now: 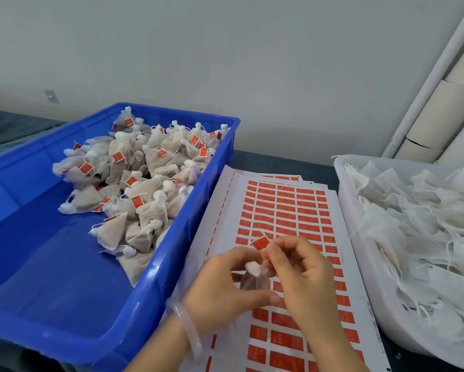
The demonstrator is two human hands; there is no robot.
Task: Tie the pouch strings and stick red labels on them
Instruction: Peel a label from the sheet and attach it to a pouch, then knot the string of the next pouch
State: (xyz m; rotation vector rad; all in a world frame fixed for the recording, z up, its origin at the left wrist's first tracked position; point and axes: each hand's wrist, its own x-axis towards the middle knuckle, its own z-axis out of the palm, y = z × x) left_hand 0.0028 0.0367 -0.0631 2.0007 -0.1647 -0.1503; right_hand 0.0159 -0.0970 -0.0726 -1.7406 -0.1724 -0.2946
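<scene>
Over sheet (279, 210): left hand (220, 285), right hand (303, 275) pinch pouch (253, 271).

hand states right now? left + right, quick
Left hand: grips the small pouch.
Right hand: pinches a red label just above the pouch.

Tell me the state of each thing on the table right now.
Held pouch: top cinched, gripped by left hand.
Red label: off the sheet, pinched by right hand.
Label sheet: flat, many labels unpeeled.
Blue crate: partly filled with labelled pouches.
White tub: heaped with unlabelled pouches.
</scene>
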